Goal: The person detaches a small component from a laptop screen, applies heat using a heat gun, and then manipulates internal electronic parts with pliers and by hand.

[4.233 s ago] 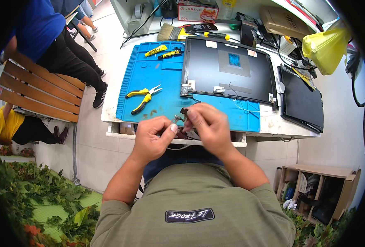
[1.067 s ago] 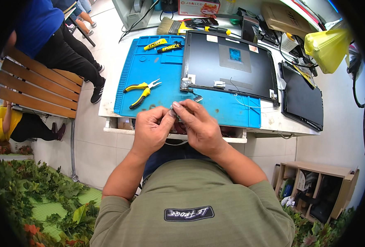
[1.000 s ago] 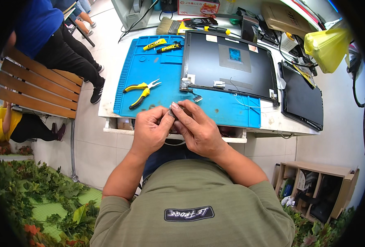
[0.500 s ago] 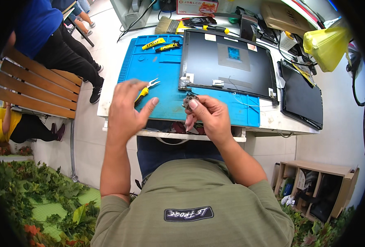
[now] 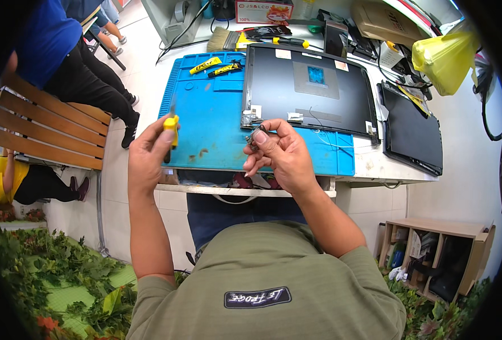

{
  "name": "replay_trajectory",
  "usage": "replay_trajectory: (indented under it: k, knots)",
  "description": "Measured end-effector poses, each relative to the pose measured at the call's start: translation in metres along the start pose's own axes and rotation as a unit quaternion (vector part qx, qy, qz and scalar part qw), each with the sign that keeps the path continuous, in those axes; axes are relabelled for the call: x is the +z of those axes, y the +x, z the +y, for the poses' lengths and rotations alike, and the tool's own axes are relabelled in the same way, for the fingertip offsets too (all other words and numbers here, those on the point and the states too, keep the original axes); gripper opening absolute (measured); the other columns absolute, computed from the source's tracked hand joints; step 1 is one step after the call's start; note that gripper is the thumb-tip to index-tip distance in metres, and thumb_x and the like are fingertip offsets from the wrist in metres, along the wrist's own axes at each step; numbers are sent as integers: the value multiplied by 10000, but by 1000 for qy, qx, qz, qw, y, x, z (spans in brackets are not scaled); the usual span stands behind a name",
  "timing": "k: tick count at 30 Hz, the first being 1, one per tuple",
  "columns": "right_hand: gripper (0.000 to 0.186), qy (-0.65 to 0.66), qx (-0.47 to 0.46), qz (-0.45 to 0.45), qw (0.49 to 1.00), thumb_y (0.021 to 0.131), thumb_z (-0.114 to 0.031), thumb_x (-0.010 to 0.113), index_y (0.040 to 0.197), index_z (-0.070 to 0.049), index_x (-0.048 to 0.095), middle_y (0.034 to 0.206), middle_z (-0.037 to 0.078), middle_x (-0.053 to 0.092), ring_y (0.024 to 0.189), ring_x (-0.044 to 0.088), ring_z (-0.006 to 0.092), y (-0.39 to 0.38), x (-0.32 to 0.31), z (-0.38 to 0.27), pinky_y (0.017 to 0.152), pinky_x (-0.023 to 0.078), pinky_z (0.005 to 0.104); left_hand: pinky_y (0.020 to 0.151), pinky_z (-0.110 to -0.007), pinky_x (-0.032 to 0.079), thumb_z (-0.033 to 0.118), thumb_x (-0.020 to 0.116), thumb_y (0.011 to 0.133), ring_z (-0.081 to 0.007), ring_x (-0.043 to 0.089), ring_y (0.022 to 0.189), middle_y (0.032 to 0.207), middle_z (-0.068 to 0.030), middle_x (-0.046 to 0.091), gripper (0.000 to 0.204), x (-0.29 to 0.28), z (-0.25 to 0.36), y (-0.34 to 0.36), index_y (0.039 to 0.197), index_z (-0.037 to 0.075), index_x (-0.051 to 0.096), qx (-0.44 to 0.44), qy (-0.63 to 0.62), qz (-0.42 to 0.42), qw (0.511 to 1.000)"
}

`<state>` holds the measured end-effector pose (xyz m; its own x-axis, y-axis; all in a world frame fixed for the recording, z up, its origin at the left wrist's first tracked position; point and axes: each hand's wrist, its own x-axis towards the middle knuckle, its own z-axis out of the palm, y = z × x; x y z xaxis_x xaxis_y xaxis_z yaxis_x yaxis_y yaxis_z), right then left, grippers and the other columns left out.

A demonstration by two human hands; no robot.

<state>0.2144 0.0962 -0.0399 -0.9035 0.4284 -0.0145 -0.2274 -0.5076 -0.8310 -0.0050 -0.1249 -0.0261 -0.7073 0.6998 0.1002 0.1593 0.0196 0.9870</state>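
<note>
My left hand point(image 5: 146, 156) is closed round yellow-and-black pliers point(image 5: 172, 130), raised over the left edge of the blue work mat point(image 5: 205, 119); their jaws are blurred. Between thumb and fingers of my right hand point(image 5: 291, 161) is a small dark metal bracket point(image 5: 253, 138), partly covered by the fingertips. It hovers above the mat, near the lower left corner of a black laptop lid point(image 5: 276, 85). The lid lies on the mat, with a loose thin wire and pale tape pieces along its near edge.
Two small glue tubes, one yellow point(image 5: 205, 66) and one black-and-yellow point(image 5: 225, 69), lie on the mat. Behind are a wide brush point(image 5: 222, 39) and a screwdriver point(image 5: 290, 42). Black panels point(image 5: 412, 130) and a yellow bag point(image 5: 446, 62) are at the right. People are at the left.
My left hand has taken the pliers off the mat and drawn them left and toward me. My right hand still holds the bracket, now tilted differently.
</note>
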Motion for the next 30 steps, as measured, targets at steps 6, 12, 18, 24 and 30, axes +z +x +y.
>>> replay_trajectory:
  k: [6,12,18,24,30]
  knots:
    - [301,-56,-48,11,997,1127,-163,712,1323,63,693,1109,126,764,949,803,239,3,7,0,842,710,387,946,-514,617,456,427,1099,-432,704,1131,1245,-277,708,726,37,-9,-31,1490,-139,564,-176,-508,-212,816]
    - [241,-94,-95,23,991,1123,-106,700,1288,70,697,1160,118,759,964,763,178,-1,-3,0,851,694,363,913,-471,604,381,534,1178,-368,746,1040,1125,-203,743,509,71,44,-47,1383,-69,655,-43,71,-167,982]
    - [177,-159,-173,38,971,1122,-55,678,1267,46,693,1176,119,760,968,748,153,-9,5,3,839,660,316,812,-463,534,309,665,1131,-390,682,908,1016,-193,680,356,93,54,-49,1268,-19,686,128,344,-73,927]
    - [190,-187,-240,42,952,1104,27,662,1288,34,705,1278,147,734,1027,763,169,-11,5,10,876,670,320,797,-480,531,322,671,1126,-394,674,897,994,-191,667,351,101,55,-46,1244,-8,691,159,353,-47,921]
    - [249,-196,-279,40,939,1070,106,662,1299,39,735,1340,162,714,1095,775,204,-11,5,15,923,686,338,801,-481,537,326,671,1125,-395,679,901,998,-191,669,356,103,57,-45,1239,-11,687,164,351,-43,921]
